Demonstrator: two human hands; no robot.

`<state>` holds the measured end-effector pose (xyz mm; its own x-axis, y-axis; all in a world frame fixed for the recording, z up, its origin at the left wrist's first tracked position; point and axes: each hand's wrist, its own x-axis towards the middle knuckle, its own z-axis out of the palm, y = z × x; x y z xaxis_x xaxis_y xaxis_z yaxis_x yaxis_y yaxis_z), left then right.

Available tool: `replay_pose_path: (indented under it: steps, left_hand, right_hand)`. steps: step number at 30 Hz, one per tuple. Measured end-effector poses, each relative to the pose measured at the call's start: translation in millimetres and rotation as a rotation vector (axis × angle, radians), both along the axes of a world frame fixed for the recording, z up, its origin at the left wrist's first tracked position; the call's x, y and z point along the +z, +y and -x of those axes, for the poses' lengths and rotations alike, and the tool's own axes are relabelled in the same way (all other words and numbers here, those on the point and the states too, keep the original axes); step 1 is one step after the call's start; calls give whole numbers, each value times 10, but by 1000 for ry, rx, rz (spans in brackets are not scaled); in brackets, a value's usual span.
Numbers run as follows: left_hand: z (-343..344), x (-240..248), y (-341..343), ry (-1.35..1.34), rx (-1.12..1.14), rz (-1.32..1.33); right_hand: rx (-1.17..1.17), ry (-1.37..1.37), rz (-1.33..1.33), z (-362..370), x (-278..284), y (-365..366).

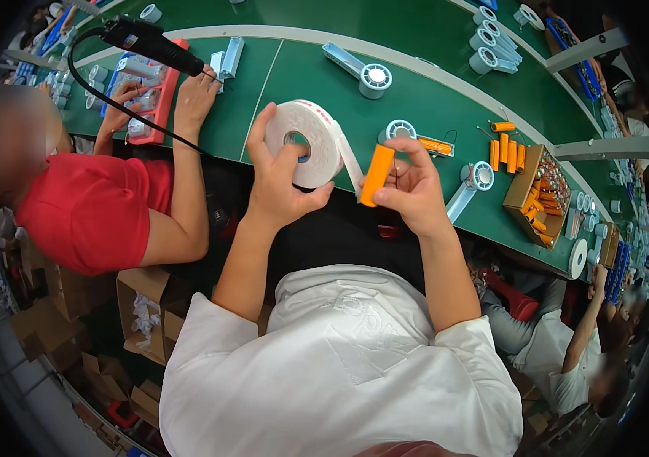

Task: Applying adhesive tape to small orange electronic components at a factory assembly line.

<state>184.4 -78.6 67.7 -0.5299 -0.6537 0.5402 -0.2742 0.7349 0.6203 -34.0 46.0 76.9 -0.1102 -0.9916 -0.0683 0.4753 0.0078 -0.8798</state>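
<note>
The left hand [272, 186] grasps a white roll [317, 145] near the middle of the frame, its fingers spread around the rim and a digit hooked into the core; a strip [351, 162] of tape runs from the roll's right side down toward the right hand [418, 189]; that hand, just right of centre, pinches an orange cell [377, 177] between thumb and fingers, the cell upright and slightly tilted; the strip's end seems to meet the cell's lower left edge, though the fine contact is hard to make out; both hands are above the near edge of a green table [286, 72]; on it, beyond the hands, one pale blue unit [375, 79] with a round head lies at upper centre, a second unit [400, 131] lies just behind the right hand with an orange cell in its tray, and a third unit [479, 177] is right of that hand; farther right, loose cells [503, 152] lie beside a carton [523, 177] filled with more of them; at the left of the frame, a co-worker in a red shirt [88, 213] reaches to the table, near a red bin [163, 107] and a black tool [145, 42].
</note>
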Motion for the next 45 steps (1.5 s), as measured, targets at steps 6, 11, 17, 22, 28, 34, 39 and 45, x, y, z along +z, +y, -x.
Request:
replay_pose_path:
  steps: [6,11,17,22,28,34,39,45]
  left_hand:
    - [199,-100,23,236,10,-354]
    - [203,-138,54,67,-81,-186]
    - [251,-208,190,-134,-187,11]
    - [306,-170,259,-166,-289,126]
    - [423,-134,409,-145,-151,93]
    - [532,46,727,-86,-142,-296]
    - [555,233,659,-13,-239,-812]
    - [331,250,523,-127,-455,-896]
  right_hand:
    - [100,-42,-130,-333,-101,371]
    - [-152,129,-260,-76,80,494]
    - [-138,431,-236,220,811,367]
    - [-8,621,-246,230,956,264]
    - [-150,722,-190,256,887,85]
    - [-602,721,-63,43,688,-95]
    - [-933,945,214,-70,240,-180]
    - [-1139,914,239,611,174,-282]
